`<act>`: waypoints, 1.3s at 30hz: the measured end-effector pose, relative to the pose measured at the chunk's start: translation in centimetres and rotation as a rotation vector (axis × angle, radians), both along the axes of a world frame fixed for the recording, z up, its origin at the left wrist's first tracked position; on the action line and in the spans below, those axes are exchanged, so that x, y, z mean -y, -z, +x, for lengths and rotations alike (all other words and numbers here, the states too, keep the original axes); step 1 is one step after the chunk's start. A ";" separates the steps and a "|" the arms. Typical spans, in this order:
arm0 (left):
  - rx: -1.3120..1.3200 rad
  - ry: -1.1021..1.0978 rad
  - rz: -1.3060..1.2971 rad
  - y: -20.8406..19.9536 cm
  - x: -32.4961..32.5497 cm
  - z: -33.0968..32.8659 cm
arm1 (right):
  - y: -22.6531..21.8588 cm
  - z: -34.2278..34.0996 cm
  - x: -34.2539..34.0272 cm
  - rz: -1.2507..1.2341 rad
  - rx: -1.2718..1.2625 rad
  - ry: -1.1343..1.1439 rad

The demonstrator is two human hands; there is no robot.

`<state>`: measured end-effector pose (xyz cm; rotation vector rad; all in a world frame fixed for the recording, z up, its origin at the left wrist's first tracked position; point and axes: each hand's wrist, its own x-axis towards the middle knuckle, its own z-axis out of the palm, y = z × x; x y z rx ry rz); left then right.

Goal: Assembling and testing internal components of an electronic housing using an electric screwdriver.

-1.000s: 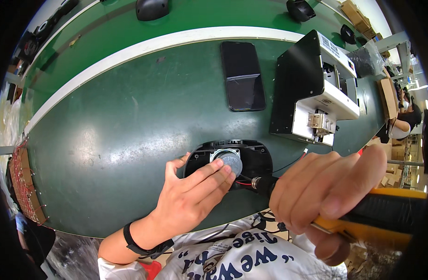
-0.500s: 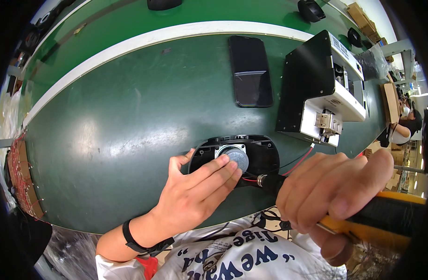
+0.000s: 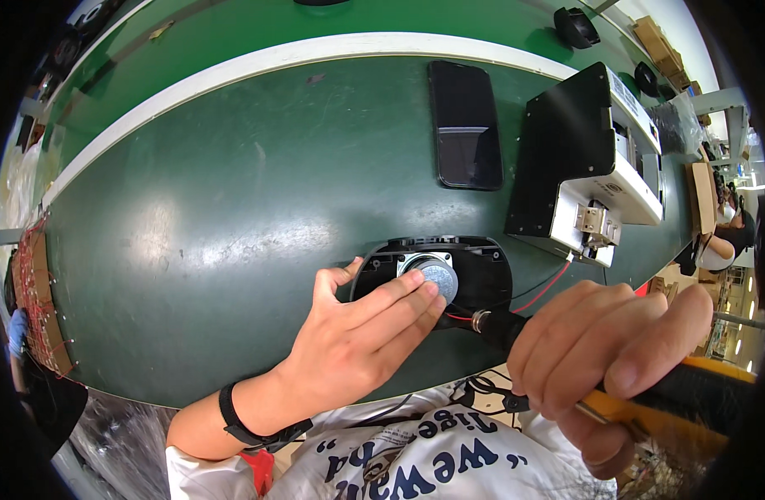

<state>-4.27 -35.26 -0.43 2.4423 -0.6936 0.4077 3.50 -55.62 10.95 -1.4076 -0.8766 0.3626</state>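
A black plastic housing [image 3: 487, 275] with a rounded outline lies open side up at the table's near edge. Inside it sits a round grey speaker [image 3: 439, 283] on a pale square frame. My left hand [image 3: 357, 333] presses its fingertips together on the speaker, its thumb against the housing's left wall. My right hand [image 3: 599, 358] is wrapped round a yellow and black electric screwdriver [image 3: 674, 392]. The screwdriver's metal collar points left at the housing's lower right; its tip is hard to make out. A red wire [image 3: 545, 292] and a black one run from the housing.
A black phone [image 3: 467, 125] lies beyond the housing. Right of it stands a black and white machine [image 3: 566, 158] with a metal clamp. Past a white rail [image 3: 316, 48] runs a green belt carrying black parts. Red wires fill a carton [image 3: 41, 300] at the left, near a blue-gloved hand [image 3: 17, 332].
The whole view has shifted slightly, so table things appear farther right. A co-worker's blue-gloved hand has come into sight at the left. Both my hands keep their holds.
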 end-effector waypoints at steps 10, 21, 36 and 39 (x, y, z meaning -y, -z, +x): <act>-0.009 -0.010 -0.023 0.0 0.2 -0.2 | -0.9 0.6 0.2 -0.123 0.071 -0.112; 0.011 -0.018 -0.027 0.0 0.2 -0.1 | -0.4 0.0 0.2 -0.120 0.052 -0.104; 0.007 -0.006 -0.082 0.3 0.1 0.1 | 1.2 -2.1 2.2 0.004 -0.051 0.019; -0.002 -0.004 -0.084 0.2 0.0 0.3 | 2.2 -1.5 0.4 0.034 -0.067 0.042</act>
